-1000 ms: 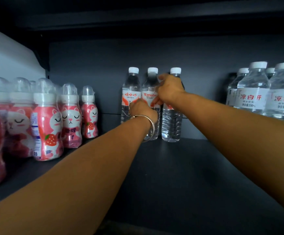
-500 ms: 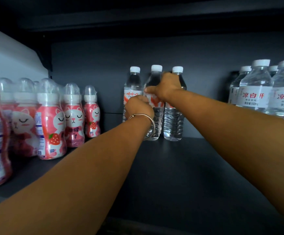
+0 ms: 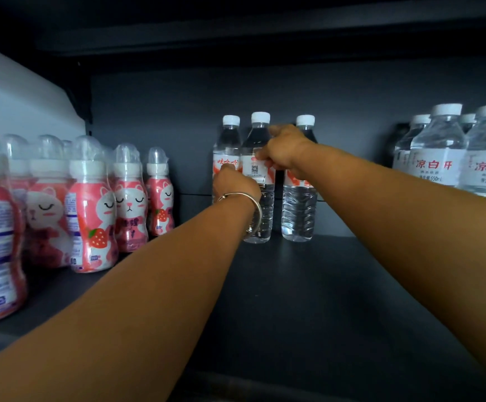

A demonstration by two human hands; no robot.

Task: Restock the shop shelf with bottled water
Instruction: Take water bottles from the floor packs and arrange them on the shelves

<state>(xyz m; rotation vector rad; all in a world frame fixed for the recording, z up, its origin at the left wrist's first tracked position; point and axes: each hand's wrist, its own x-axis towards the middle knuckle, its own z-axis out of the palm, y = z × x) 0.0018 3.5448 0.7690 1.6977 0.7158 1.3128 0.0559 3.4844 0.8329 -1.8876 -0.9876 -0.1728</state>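
Both arms reach straight toward twelve o'clock; the left hand [image 3: 234,185] and right hand [image 3: 284,149] curl fingers around the middle water bottle [image 3: 258,181].

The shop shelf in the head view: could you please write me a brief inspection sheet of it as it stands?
Surface: dark shelf, bare in front of the bottles.
Job's things: three red-labelled water bottles at the back: left bottle, middle bottle, right bottle, all upright and capped.
Clutter: pink cat-print drink bottles on the left; white-labelled water bottles on the right.
Hands: left hand, bracelet at the wrist, is at the middle bottle's label; right hand pinches that label higher up.
Cables: nothing seen.
Surroundings: dark back panel, shelf above.
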